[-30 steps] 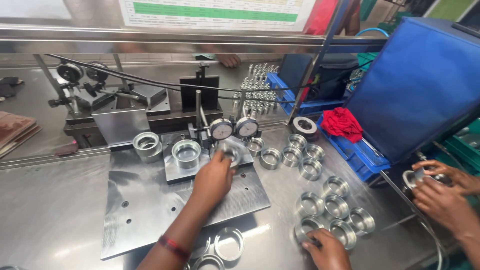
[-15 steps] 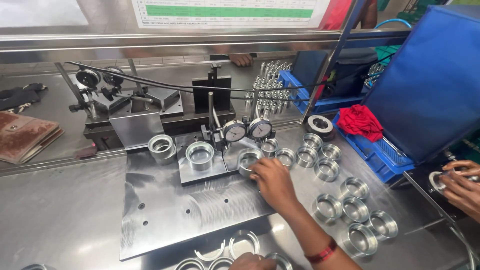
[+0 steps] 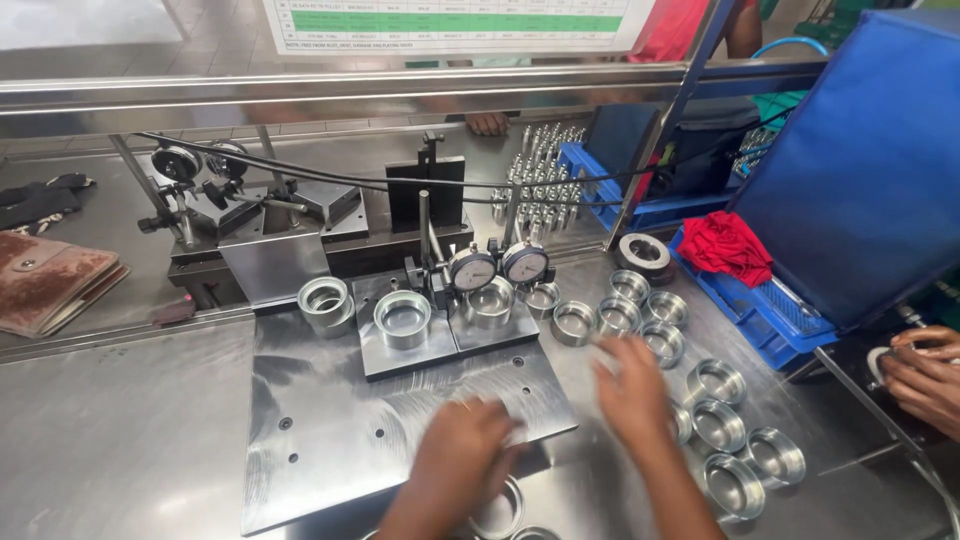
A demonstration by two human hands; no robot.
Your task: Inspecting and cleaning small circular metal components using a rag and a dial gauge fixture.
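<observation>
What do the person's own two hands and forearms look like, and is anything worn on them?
The left hand and the right hand are bare, without gloves. Both forearms are bare too: no sleeves reach them in this view. Both hands are motion-blurred, so rings or a wristband cannot be made out.

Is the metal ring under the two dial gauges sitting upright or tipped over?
Upright. The ring sits flat on the dark block below the gauges, its open mouth facing up.

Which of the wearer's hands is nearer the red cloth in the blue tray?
Right. The right hand hovers over the rings, below and left of the red cloth; the left hand is farther left, over the steel plate.
</observation>
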